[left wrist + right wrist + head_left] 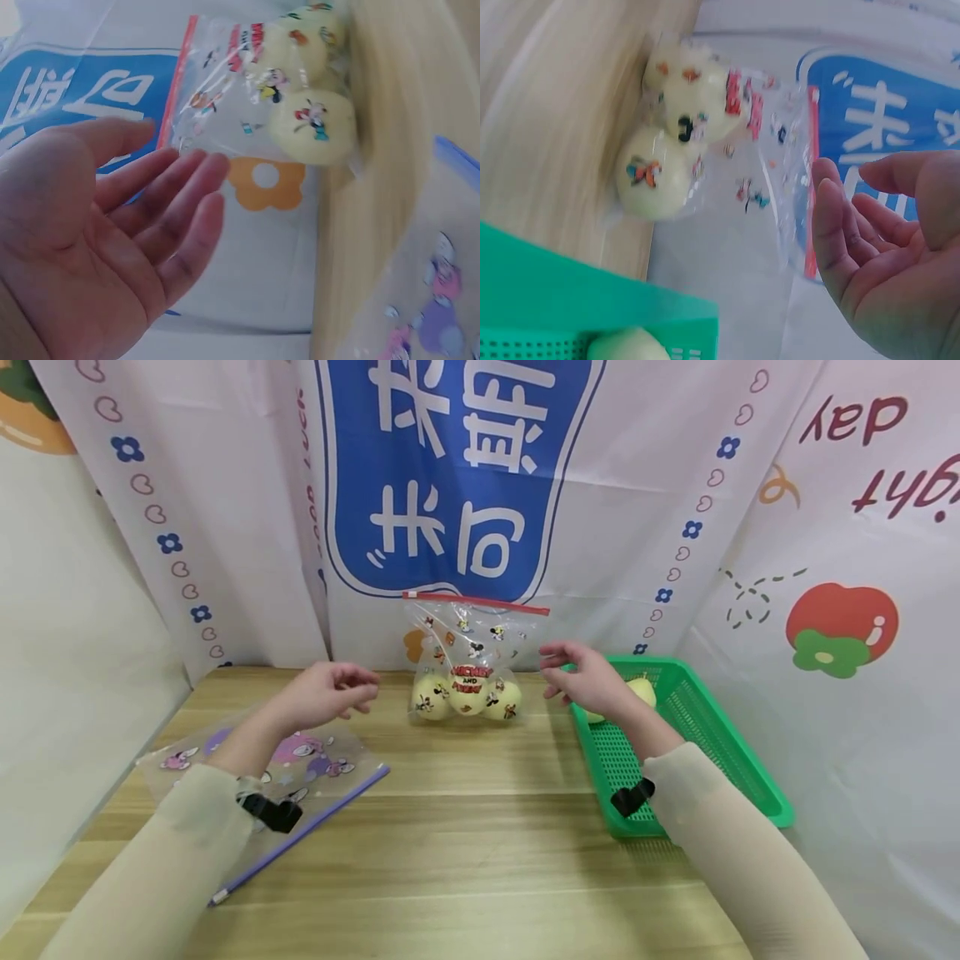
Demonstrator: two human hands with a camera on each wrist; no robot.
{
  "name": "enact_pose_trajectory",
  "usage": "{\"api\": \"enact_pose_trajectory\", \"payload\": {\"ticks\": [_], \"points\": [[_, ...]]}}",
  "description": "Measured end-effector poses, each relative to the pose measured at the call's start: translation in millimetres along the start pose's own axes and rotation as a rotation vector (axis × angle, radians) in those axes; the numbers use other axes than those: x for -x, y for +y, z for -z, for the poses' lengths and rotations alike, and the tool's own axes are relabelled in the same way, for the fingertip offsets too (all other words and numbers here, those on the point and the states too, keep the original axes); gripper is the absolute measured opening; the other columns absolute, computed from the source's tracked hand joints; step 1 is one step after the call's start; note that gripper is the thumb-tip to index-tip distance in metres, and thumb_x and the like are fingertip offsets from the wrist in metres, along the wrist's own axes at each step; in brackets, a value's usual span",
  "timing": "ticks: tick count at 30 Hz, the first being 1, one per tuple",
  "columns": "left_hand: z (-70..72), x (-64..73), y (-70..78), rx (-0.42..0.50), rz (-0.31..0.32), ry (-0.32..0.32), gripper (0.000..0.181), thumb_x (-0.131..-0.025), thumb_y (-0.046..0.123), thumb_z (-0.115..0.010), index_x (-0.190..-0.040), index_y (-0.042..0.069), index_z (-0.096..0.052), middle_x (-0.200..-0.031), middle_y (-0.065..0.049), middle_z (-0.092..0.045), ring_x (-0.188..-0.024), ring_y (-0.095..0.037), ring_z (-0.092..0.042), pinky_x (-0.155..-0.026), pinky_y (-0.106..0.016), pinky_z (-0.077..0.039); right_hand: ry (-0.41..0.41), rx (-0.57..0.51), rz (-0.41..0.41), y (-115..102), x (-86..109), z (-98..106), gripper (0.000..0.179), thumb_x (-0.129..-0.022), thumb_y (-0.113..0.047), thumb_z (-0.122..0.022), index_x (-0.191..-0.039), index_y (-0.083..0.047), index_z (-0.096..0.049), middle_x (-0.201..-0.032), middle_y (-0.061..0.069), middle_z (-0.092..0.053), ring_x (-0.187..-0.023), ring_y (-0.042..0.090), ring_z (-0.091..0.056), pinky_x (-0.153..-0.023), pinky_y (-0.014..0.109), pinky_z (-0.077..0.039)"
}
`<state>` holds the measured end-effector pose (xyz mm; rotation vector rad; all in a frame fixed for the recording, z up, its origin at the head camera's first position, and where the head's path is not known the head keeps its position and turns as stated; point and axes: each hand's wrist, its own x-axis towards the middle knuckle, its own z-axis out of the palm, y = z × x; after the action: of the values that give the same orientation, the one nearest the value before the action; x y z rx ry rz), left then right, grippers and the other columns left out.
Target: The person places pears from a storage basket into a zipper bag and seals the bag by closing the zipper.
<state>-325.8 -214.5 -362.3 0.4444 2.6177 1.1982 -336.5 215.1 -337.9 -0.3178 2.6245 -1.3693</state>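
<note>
A clear zip bag (pixel 480 647) with cartoon prints and a red slider strip stands upright at the back of the table, holding several round pale-yellow fruits (pixel 431 697). To its left, my left hand (pixel 330 693) hovers apart from it with loosely bent fingers, above a second zip bag. My right hand (pixel 581 677) is on the other side, over the near-left rim of a green basket, fingers relaxed and holding nothing. Both wrist views show a gap between each palm and the bag. The flat zip bag (pixel 315 768) with a purple strip lies under my left forearm.
The green plastic basket (pixel 720 756) stands at the right with pale-yellow fruit (pixel 642 691) in its far end, partly hidden by my right hand. A printed white cloth (pixel 630 510) hangs right behind the wooden table (pixel 465 843).
</note>
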Motion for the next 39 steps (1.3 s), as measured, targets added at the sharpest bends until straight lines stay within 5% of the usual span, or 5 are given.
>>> {"api": "enact_pose_trajectory", "payload": {"ticks": [9,16,29,33,39], "points": [[-28.2,42.7,-40.3,-0.189,-0.052,-0.064,0.018,-0.101,0.022,-0.079,-0.105,0.005,-0.076,-0.092,-0.007,-0.074,-0.08,-0.019,-0.069,-0.065,-0.028,-0.06,-0.061,-0.057,0.05,-2.5,28.0,-20.5,0.042,-0.111,-0.017,-0.063,-0.152,-0.011,-0.057,-0.144,0.016,-0.064,-0.1,0.026,-0.076,-0.072,0.03,-0.065],[-47.0,67.3,-66.8,-0.316,0.047,-0.125,0.03,-0.085,0.025,-0.092,-0.088,0.012,-0.065,-0.082,0.0,-0.063,-0.071,-0.016,-0.057,-0.058,-0.028,-0.049,-0.083,-0.095,0.048,1.0,35.6,-39.3,0.04,-0.11,-0.014,-0.064,-0.149,-0.007,-0.059,-0.14,0.019,-0.066,-0.095,0.024,-0.076,-0.072,0.033,-0.066],[-59.3,71.8,-76.4,-0.351,0.021,-0.153,0.025,-0.079,0.007,-0.088,-0.081,0.01,-0.064,-0.078,0.001,-0.061,-0.07,-0.014,-0.057,-0.06,-0.026,-0.048,-0.106,-0.073,0.05,-2.4,44.0,-56.1,0.037,-0.11,-0.014,-0.062,-0.146,-0.007,-0.061,-0.137,0.016,-0.069,-0.094,0.021,-0.076,-0.076,0.043,-0.067],[-58.1,69.3,-79.1,-0.371,-0.011,-0.157,0.021,-0.079,0.003,-0.082,-0.08,0.011,-0.063,-0.077,0.002,-0.061,-0.069,-0.013,-0.055,-0.059,-0.025,-0.047,-0.107,-0.066,0.047,-1.5,44.3,-56.8,0.036,-0.11,-0.014,-0.062,-0.146,-0.008,-0.061,-0.136,0.015,-0.069,-0.092,0.02,-0.076,-0.073,0.036,-0.065],[-65.9,62.6,-71.9,-0.272,-0.076,-0.116,0.017,-0.084,0.004,-0.077,-0.086,0.013,-0.062,-0.078,0.004,-0.056,-0.069,-0.011,-0.05,-0.059,-0.023,-0.042,-0.112,-0.057,0.054,-2.1,44.6,-58.3,0.035,-0.11,-0.016,-0.062,-0.145,-0.009,-0.062,-0.134,0.014,-0.069,-0.091,0.019,-0.076,-0.074,0.039,-0.066]]}}
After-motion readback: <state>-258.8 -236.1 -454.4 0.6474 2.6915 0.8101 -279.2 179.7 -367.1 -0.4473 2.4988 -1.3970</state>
